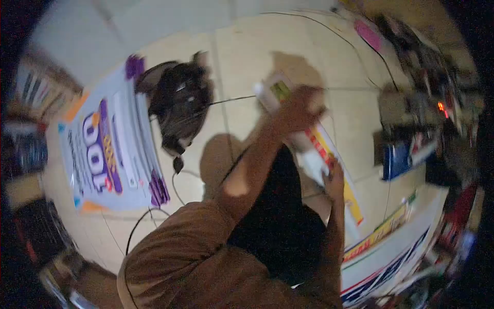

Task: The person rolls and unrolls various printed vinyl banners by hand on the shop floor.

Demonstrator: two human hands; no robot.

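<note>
A long printed strip (355, 208), white with a yellow and red border and a green picture at its upper end, lies slantwise over the tiled floor in front of my knees. My left hand (303, 109) is across its upper part; motion blur hides how the fingers are set. Lower down, my right hand (334, 177) has its fingers curled at the strip's edge, gripping it. A whitish surface, blurred, shows between the two hands. My dark-clad leg (278, 206) is just below the strip.
A stack of posters (87, 165) printed "100" lies at left, with a dark bag-like object (182, 103) beside it. More printed boards (391, 257) lie at lower right. Thin cables (231, 100) cross the tiles. Cluttered items and a blue box (399, 158) line the right side.
</note>
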